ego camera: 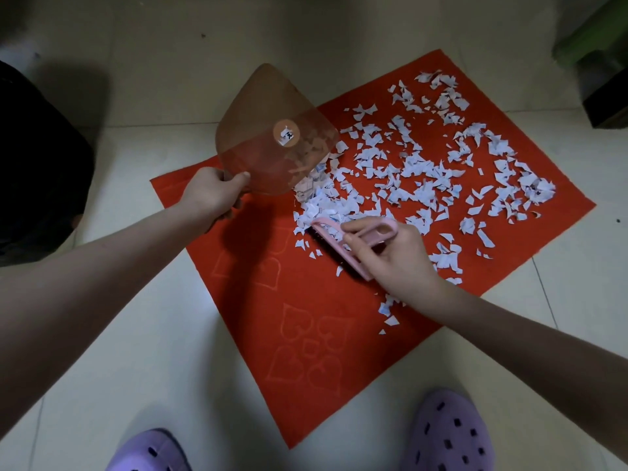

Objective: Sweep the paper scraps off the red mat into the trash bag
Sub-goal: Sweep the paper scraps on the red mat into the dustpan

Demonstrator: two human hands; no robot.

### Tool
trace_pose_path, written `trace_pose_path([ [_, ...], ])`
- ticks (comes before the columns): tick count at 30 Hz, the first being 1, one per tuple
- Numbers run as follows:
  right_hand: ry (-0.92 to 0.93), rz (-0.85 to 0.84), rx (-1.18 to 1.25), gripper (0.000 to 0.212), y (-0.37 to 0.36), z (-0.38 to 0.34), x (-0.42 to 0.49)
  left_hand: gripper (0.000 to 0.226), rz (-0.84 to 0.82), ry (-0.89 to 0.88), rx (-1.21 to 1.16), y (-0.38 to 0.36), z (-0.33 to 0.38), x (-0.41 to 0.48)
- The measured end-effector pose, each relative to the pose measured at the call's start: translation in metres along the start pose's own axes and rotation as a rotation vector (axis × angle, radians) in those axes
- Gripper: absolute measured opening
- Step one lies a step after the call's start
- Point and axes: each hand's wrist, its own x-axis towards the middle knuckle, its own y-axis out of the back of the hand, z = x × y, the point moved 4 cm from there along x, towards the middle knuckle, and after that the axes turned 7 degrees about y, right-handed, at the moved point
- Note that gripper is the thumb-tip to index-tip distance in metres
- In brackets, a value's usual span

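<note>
- While the left hand (212, 193) gripped the handle of the see-through brown dustpan (272, 130), fingers curled round it, the pan stood steeply tilted just above centre, its lip at the heap's edge.
- The right hand (394, 260) pinched the pink brush (373, 237) by its looped handle, bristles down on the red mat (272, 317) at the near side of the heap.
- Most paper scraps (424, 171) lay scattered across the mat's upper right; a few showed inside the pan.
- The black trash bag (34, 158) sat at the left edge of the frame, well apart from the heap.
- To do this stroke well, the pan probably needed laying flatter, lip pressed to the mat, with short brush strokes towards it so the scraps did not slip underneath.
</note>
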Motion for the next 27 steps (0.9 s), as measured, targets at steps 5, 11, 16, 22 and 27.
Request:
trace_pose_path([
  [5,-0.133,-0.156,0.185,0.016,-0.033,0.003,-0.002,0.036,0.011,0.002,-0.026,0.000,0.001,0.000],
  [11,-0.046,-0.365,-0.191,0.023,-0.041,0.007,0.021,0.037,0.019,0.000,-0.036,0.003,0.002,-0.003],
  [16,-0.083,-0.138,-0.124,0.016,0.000,0.015,0.043,0.037,0.021,0.012,-0.065,0.007,0.002,-0.004],
  [22,-0.035,0.005,0.017,0.010,-0.003,0.007,0.060,0.034,0.040,0.032,-0.122,0.010,-0.001,-0.002],
  [27,-0.163,-0.081,0.178,0.014,-0.040,0.000,0.074,0.034,0.062,0.057,-0.209,0.013,-0.002,-0.001],
])
